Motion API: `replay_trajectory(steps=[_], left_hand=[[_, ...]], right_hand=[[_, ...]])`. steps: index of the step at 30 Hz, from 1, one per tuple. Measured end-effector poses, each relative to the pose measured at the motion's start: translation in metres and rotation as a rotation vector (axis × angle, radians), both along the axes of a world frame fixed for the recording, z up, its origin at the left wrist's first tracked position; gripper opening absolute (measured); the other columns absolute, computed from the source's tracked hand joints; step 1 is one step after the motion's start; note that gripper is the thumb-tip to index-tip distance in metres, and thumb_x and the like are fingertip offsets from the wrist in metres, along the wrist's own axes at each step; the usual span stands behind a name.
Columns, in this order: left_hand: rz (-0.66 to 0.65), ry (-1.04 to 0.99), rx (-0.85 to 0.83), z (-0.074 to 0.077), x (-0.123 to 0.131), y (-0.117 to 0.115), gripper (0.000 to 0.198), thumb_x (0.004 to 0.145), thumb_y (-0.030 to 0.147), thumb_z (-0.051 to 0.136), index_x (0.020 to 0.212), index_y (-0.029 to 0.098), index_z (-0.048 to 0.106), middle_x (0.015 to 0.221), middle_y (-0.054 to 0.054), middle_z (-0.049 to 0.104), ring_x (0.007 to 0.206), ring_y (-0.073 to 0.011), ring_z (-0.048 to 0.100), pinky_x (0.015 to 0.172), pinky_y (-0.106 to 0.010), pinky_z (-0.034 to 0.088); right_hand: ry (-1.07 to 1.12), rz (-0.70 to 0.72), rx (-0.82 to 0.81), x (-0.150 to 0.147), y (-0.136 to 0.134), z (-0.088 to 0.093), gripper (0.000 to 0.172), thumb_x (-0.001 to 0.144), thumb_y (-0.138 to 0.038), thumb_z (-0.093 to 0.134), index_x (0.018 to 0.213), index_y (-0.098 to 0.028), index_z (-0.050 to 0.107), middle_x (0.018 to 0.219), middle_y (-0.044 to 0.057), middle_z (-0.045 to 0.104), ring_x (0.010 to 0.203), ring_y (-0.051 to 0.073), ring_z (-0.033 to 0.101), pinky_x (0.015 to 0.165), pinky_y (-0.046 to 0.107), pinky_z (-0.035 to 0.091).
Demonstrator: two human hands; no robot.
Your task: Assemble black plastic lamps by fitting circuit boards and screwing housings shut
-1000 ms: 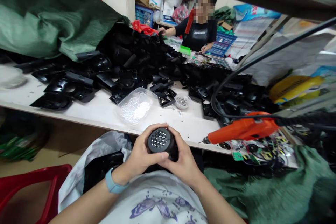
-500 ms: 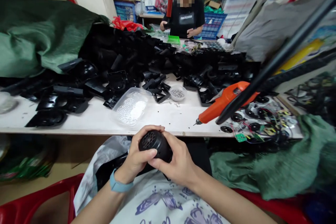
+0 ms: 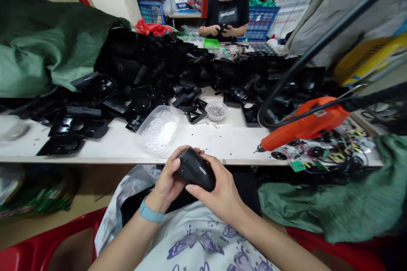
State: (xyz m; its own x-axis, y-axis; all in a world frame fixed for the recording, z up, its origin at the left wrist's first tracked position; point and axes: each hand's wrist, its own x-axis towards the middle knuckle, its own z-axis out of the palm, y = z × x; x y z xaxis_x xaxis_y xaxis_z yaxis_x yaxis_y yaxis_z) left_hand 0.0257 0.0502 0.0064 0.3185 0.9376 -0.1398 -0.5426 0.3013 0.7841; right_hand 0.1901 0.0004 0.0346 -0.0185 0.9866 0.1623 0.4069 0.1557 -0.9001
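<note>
Between my two hands is a rounded black plastic housing [image 3: 196, 170], held over my lap just in front of the table edge. My left hand [image 3: 170, 180], with a blue band at the wrist, grips its left end. My right hand [image 3: 222, 188] wraps round the right end, thumb underneath. The housing's smooth side with small holes faces up. On the table beyond lie a clear plastic tub [image 3: 160, 129] of small transparent pieces and a small round dish [image 3: 216, 111] of metal screws. An orange electric screwdriver [image 3: 305, 123] hangs to the right, bit pointing left.
Black plastic parts [image 3: 140, 63] are heaped across the table's back. Wired circuit boards and small black discs [image 3: 318, 152] lie at the right end. A co-worker [image 3: 226, 12] is across the table. Green sheeting [image 3: 333, 203] drapes at the right, and a red chair [image 3: 51, 237] shows lower left.
The housing has turned in my hands: its grille end faced me and now its long smooth side shows. The screwdriver appears further right. The co-worker's hands have come together around something dark.
</note>
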Motion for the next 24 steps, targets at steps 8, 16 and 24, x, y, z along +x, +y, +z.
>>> replay_trajectory(steps=[8,16,24], left_hand=[[-0.155,0.004,0.140,0.003,-0.004,0.013,0.063,0.069,0.045,0.086,0.125,0.022,0.069,0.125,-0.012,0.072,0.114,-0.0337,0.068,0.103,-0.048,0.052],[-0.198,0.193,0.281,0.018,-0.002,0.010,0.069,0.058,0.039,0.097,0.120,0.023,0.068,0.120,-0.010,0.072,0.106,-0.0305,0.068,0.096,-0.042,0.052],[-0.102,0.342,0.354,0.026,0.002,-0.001,0.063,0.067,0.041,0.094,0.121,0.023,0.066,0.120,-0.009,0.070,0.108,-0.0292,0.066,0.097,-0.041,0.052]], right_hand=[[0.325,0.159,-0.127,0.013,0.007,-0.011,0.057,0.085,-0.043,0.077,0.136,-0.025,0.058,0.130,0.008,0.070,0.116,0.026,0.068,0.104,0.041,0.054],[0.745,0.365,-0.359,0.025,0.023,-0.031,0.080,0.075,-0.071,0.080,0.136,-0.022,0.066,0.128,0.012,0.073,0.120,0.029,0.069,0.108,0.050,0.052],[0.551,0.443,-0.255,0.033,0.026,-0.023,0.081,0.078,-0.076,0.074,0.137,-0.021,0.065,0.123,0.012,0.073,0.118,0.030,0.070,0.105,0.048,0.055]])
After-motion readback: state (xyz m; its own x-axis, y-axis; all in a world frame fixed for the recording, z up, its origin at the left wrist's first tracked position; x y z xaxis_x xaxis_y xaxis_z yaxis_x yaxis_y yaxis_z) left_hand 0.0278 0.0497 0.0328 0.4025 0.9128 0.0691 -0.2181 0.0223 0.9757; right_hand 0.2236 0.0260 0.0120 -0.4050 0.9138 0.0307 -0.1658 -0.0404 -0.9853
